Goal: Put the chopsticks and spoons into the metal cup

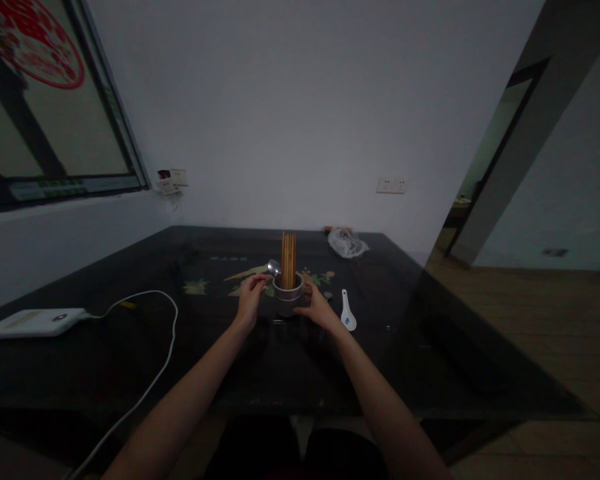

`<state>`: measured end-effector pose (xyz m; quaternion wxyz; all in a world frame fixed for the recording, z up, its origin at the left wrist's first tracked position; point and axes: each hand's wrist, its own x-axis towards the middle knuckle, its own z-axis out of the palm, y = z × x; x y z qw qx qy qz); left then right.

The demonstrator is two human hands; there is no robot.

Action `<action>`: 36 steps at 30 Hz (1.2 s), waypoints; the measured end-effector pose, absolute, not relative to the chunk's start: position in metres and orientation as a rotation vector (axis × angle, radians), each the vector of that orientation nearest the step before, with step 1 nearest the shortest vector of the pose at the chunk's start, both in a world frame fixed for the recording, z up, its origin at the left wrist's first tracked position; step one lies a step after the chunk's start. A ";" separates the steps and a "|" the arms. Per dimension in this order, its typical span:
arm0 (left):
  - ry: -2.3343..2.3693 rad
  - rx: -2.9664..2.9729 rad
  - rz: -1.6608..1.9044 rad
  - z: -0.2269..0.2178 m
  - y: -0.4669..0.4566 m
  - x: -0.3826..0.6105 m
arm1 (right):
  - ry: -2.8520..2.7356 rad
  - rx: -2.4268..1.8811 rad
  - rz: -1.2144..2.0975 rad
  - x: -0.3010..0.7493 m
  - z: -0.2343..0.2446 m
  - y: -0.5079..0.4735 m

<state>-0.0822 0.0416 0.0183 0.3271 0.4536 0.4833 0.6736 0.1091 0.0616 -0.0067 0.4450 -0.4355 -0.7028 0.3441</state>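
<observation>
A small metal cup stands upright in the middle of the dark glass table, with a bundle of wooden chopsticks standing in it. A metal spoon leans out of the cup on its left side. My left hand is just left of the cup, its fingers pinched on the spoon's handle. My right hand is cupped against the cup's right side. A white ceramic spoon lies on the table to the right of my right hand.
A white flat device with a white cable lies at the table's left. A crumpled clear plastic bag sits at the far edge by the white wall. A doorway opens on the right over wooden floor.
</observation>
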 end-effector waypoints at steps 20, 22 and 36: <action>1.100 1.255 1.211 0.029 0.036 -0.098 | -1.998 -1.963 0.108 0.150 0.028 0.051; 1.060 1.263 1.189 0.028 0.035 -0.098 | -2.027 -1.976 0.069 0.149 0.026 0.051; 1.121 1.485 1.059 0.017 0.036 -0.090 | -2.076 -2.058 -0.090 0.147 0.016 0.054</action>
